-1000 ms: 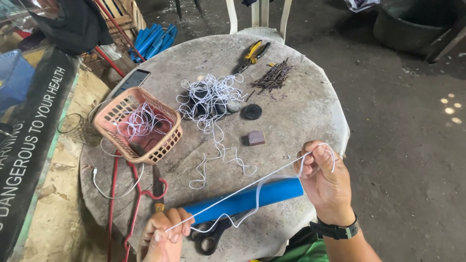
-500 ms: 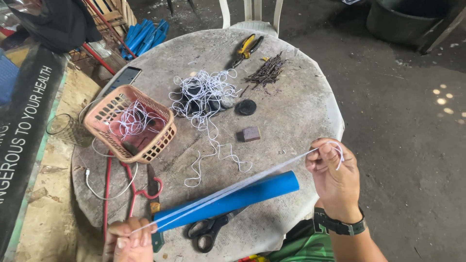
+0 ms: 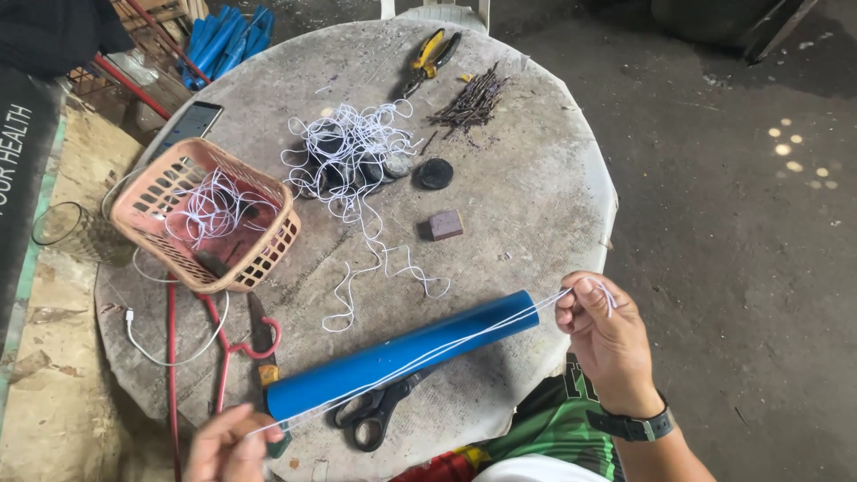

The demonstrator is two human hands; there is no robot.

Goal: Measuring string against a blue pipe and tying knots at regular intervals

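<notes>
Between both hands (image 3: pixel 607 335), taut string (image 3: pixel 420 359)

Between your right hand (image 3: pixel 600 335) and left hand (image 3: pixel 225 444) the taut white string (image 3: pixel 420 355) runs just above the blue tube (image 3: pixel 403 353), so that near strip of the table (image 3: pixel 536 205) is barred, with black scissors (image 3: pixel 375 412) tucked under the tube's near side. You have bare tabletop to the right of the small brown block (image 3: pixel 444 225) and black disc (image 3: pixel 435 173), out to the rim. The middle is cluttered by the loose string tangle (image 3: pixel 353 156), the left by the pink basket (image 3: pixel 214 219), the far edge by pliers (image 3: pixel 427 59) and a twig pile (image 3: pixel 471 100).
</notes>
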